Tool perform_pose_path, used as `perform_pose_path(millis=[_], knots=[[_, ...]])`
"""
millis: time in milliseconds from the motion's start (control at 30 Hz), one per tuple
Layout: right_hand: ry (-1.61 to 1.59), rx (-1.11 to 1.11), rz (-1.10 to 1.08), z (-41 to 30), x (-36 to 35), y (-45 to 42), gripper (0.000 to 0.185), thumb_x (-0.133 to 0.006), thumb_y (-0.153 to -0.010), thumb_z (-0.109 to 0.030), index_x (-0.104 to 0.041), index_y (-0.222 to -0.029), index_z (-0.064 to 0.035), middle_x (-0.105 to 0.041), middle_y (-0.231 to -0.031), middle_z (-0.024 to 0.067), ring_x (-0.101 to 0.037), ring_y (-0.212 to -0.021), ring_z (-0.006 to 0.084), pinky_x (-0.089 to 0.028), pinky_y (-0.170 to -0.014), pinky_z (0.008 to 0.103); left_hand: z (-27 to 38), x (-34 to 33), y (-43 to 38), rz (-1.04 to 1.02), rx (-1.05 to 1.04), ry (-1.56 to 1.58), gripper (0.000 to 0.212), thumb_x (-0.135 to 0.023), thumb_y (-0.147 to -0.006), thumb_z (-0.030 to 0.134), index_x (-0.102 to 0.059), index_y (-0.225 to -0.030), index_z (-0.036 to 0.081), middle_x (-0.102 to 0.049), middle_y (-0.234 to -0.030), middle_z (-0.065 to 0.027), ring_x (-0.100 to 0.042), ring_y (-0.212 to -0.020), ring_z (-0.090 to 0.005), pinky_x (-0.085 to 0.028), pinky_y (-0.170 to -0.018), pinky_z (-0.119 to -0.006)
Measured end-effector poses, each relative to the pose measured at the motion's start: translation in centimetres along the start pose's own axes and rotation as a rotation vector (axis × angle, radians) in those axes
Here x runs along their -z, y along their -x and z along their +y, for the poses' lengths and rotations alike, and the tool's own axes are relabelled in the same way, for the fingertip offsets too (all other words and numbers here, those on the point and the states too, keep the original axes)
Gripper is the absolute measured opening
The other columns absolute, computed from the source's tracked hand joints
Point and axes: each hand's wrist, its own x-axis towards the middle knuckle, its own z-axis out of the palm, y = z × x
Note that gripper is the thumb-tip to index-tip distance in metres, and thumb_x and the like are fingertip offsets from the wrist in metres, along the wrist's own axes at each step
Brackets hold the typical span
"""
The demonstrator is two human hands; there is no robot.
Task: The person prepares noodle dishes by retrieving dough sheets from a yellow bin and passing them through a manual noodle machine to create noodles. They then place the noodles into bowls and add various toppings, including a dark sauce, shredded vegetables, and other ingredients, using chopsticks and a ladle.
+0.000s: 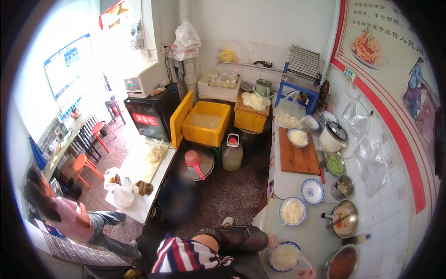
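Note:
At the lower right, a blue-rimmed bowl (284, 261) holds pale noodle-like food on the counter. My left hand (271, 240) is at its upper left rim, below a dark sheer sleeve; the fingers are too small to make out. At the bottom edge, my right hand (306, 273) grips clear plastic film (304, 261) that stretches from the bowl; part of this hand is cut off. Just beyond stands a second bowl of pale strips (293, 211). To the right sit a steel pot of red sauce (343, 263) and a steel mixing bowl (348, 221) with utensils in it.
A wooden cutting board (296, 157) carries another bowl (298, 137); a knife (321, 167) lies along its edge. An empty plate (312, 191), chopped greens (335, 164) and a rice cooker (332, 137) are nearby. A person (69, 216) walks at left, past a white table (136, 205).

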Motion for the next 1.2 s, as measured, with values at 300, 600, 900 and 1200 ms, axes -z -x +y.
perform_pose_path(millis=[300, 600, 900, 1200], knots=[[0.202, 0.153, 0.129, -1.2, 1.2, 1.7, 0.032, -0.05, -0.091, -0.03, -0.064, -0.107, -0.0063, -0.064, -0.098, 0.0172, -0.06, -0.092, 0.0329, -0.045, -0.081, 0.0421, 14.2, 11.1, 7.6, 0.039, 0.01, 0.384, 0.032, -0.066, -0.071, 0.033, -0.068, -0.087, 0.006, -0.065, -0.093, -0.0171, -0.062, -0.087, -0.0299, -0.048, -0.083, -0.038], [0.001, 0.634, -0.275, 5.7, 0.3, -3.6, 0.034, -0.052, -0.089, -0.022, -0.059, -0.119, -0.0076, -0.057, -0.118, 0.0175, -0.054, -0.108, 0.0345, -0.042, -0.094, 0.0422, 17.8, 9.8, 5.7, -0.209, -0.374, 1.239, 0.034, -0.068, -0.08, 0.029, -0.059, -0.105, 0.008, -0.062, -0.099, -0.0047, -0.055, -0.098, -0.0139, -0.041, -0.091, -0.028], [-0.033, 0.333, -0.092, -1.6, -2.7, -0.6, 0.043, -0.051, -0.092, -0.036, -0.061, -0.112, 0.0009, -0.064, -0.104, 0.0152, -0.058, -0.099, 0.0362, -0.044, -0.089, 0.0427, 17.1, 2.7, 2.7, -0.109, -0.586, 0.419, 0.028, -0.06, -0.082, 0.02, -0.057, -0.109, 0.009, -0.063, -0.093, -0.0076, -0.06, -0.089, -0.0211, -0.047, -0.079, -0.035], [-0.057, 0.497, -0.203, 3.6, -9.4, -4.9, 0.023, -0.063, -0.086, -0.024, -0.056, -0.089, -0.0029, -0.055, -0.081, 0.0036, -0.048, -0.076, 0.0155, -0.042, -0.071, 0.0313, 0.0, -2.6, -6.1, -0.088, -0.683, -0.096, 0.012, -0.059, -0.071, 0.019, -0.062, -0.075, 0.008, -0.065, -0.085, -0.0123, -0.06, -0.08, -0.026, -0.045, -0.068, -0.041]])
